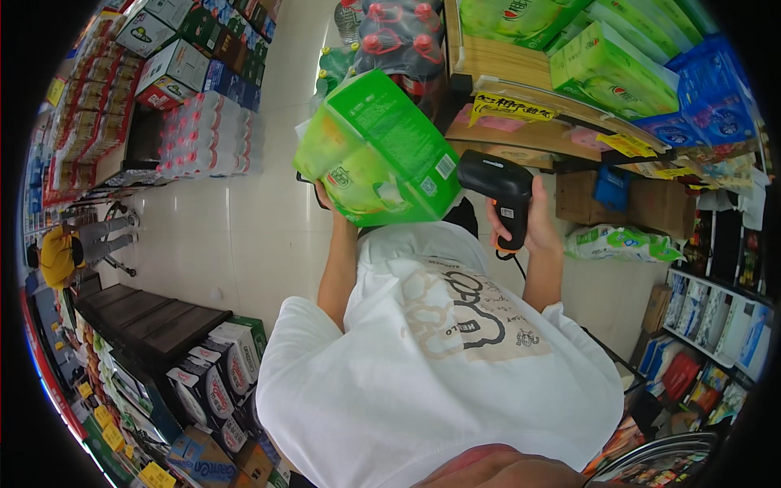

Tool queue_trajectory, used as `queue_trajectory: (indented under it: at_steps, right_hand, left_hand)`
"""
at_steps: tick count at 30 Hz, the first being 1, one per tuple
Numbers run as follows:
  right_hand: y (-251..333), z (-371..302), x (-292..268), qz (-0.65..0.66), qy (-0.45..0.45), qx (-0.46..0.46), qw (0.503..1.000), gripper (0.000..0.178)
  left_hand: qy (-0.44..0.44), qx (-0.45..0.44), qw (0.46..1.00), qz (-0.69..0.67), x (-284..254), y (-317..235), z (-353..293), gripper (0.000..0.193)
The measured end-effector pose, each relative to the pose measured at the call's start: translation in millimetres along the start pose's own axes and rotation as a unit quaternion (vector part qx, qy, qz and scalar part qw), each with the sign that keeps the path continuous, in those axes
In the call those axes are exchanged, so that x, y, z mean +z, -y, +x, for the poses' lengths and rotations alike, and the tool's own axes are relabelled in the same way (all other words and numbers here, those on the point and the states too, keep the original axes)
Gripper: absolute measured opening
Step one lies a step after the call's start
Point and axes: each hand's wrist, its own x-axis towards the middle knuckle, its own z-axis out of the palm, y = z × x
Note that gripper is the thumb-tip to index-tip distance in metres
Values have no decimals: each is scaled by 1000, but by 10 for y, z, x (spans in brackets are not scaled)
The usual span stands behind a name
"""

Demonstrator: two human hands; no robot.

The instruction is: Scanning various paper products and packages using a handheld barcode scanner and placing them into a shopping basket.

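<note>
A large green tissue pack (382, 154) is held up in front of my white shirt, tilted, with its barcode side turned to the right. My left hand (323, 195) grips it from beneath its lower left part; most of the fingers are hidden behind the pack. In my right hand (537, 215) is a black barcode scanner (508, 195), its handle wrapped by my fingers. The scanner's head lies close to the pack's right corner, near the printed barcode. A cable hangs from the handle's bottom.
A wooden shelf (496, 61) at upper right carries green tissue packs (610, 73) and blue packs (716, 93). Shrink-wrapped dark drink bottles (399, 41) stand beyond my pack. Bottled water packs (210, 134) and cartons stand left. A person in yellow (61, 256) is at far left.
</note>
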Motion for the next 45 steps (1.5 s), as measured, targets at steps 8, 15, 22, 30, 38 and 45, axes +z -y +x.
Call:
queue_trajectory:
  at_steps: [8, 15, 22, 30, 38, 45]
  right_hand:
    - [-76, 166, -50, -12, -53, 21, 998, 66]
    - [-421, 206, -441, -44, -153, 81, 984, 63]
    - [-685, 232, -594, -120, -179, 133, 967, 62]
    - [-854, 26, -657, -141, -250, 184, 940, 63]
    - [-1000, -220, -786, -97, -331, 244, 906, 58]
    - [-1323, -174, -713, -61, -355, 289, 887, 56]
  left_hand:
    - [-51, 72, 996, 17, -196, -208, -151, 77]
    - [-233, 40, 965, 111, -220, -747, -470, 68]
    - [-300, -35, 922, 242, -603, -870, -243, 65]
    - [-239, -135, 387, 881, -637, 299, 512, 99]
    - [-221, -177, 384, 879, -1114, 865, 667, 109]
    - [-199, -191, 397, 875, -1357, 1204, 735, 109]
